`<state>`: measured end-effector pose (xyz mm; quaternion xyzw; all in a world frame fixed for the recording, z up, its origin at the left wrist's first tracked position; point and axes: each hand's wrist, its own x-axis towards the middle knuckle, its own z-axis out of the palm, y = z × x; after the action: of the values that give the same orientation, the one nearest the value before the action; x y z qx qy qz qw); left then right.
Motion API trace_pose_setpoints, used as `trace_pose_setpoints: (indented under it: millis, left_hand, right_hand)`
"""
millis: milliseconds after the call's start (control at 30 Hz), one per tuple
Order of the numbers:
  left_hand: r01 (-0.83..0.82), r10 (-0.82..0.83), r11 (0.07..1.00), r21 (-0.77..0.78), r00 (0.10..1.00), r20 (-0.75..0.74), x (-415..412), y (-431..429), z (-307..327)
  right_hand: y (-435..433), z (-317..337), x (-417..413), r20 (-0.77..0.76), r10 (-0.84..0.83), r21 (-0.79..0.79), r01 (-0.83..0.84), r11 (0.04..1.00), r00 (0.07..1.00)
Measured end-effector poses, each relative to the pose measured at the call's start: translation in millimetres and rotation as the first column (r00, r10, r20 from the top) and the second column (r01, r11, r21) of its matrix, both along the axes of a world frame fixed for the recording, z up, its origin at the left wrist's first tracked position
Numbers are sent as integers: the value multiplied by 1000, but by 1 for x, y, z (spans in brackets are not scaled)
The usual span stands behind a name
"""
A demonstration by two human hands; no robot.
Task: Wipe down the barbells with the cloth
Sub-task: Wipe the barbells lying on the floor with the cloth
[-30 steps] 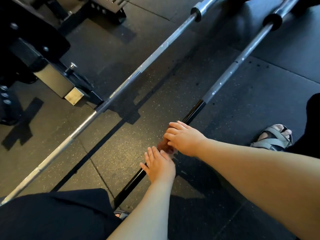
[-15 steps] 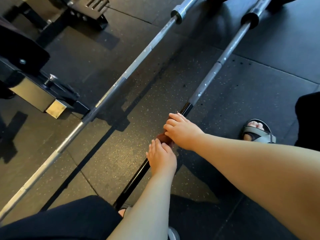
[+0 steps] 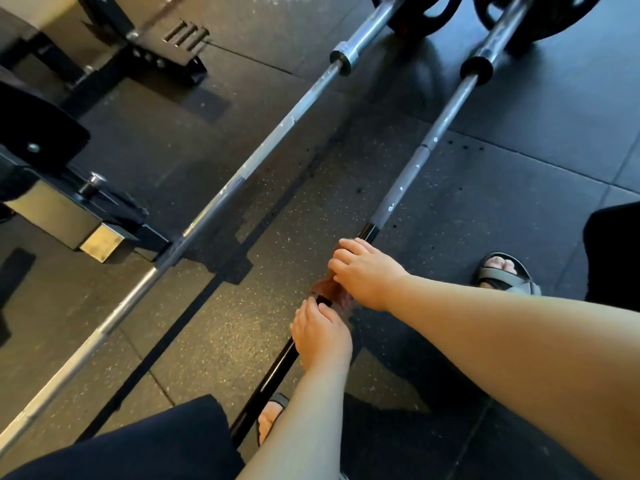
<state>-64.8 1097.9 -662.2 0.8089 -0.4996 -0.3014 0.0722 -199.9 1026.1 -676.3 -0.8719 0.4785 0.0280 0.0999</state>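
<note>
- The right hand (image 3: 367, 271) is clamped over a reddish-brown cloth (image 3: 329, 289), with its fingers curled down around the shaft of the dark barbell (image 3: 401, 183) beneath it.
- Just behind it, toward the person, the left hand (image 3: 320, 336) sits on the same shaft with its fingers bent over the bar in a steadying hold. The two hands are close but not touching, and the cloth is bunched between them.
- Beyond the right hand the shaft changes from glossy black to grey knurling flecked with white. It then runs on to a black collar (image 3: 476, 67) and the weight plates (image 3: 568, 15).
- Well to the left of both hands, the silver barbell (image 3: 242, 174) lies roughly parallel on the rubber floor (image 3: 214, 327). It is also flecked, and no cloth is on it.
- The job looks early. Wiping is under way on the dark bar's black stretch, while the flecked grey length ahead and the whole silver bar appear left to do.
- Most of the cloth is hidden under the right palm, so I cannot tell whether it wraps fully round the bar. The fingertips of both hands are out of sight below the shaft.
- The near ends of both bars are cut off by a dark-clad leg (image 3: 138, 445) and the frame edge. The plates are cropped at the top.
</note>
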Motion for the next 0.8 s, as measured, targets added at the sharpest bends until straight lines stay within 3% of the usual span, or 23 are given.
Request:
trace_pose_setpoints:
  millis: [100,367,433,567,700,800]
  left_hand:
    - [37,-38,999,8,998,43,-5,-7,-5]
    - [7,-9,1000,15,993,122,-14,-17,-15]
    - [3,-4,1000,10,993,116,-16,-21,-19]
    - [-15,12,1000,21,989,146,-23,-30,-26]
    - [-35,29,999,33,987,160,-31,-31,-21]
    - [-6,-3,999,45,980,197,-35,-29,-18]
  right_hand:
    - [9,0,-1,80,-162,38,159,987,984]
    - [-31,7,-19,-39,151,14,-151,988,988]
    - [-45,10,-31,-47,132,-8,-132,991,990]
    - [-44,0,-40,-38,-63,-52,61,997,997]
    - [-30,3,-22,-1,81,64,-80,995,997]
    - [-39,9,-34,-35,121,47,-119,992,992]
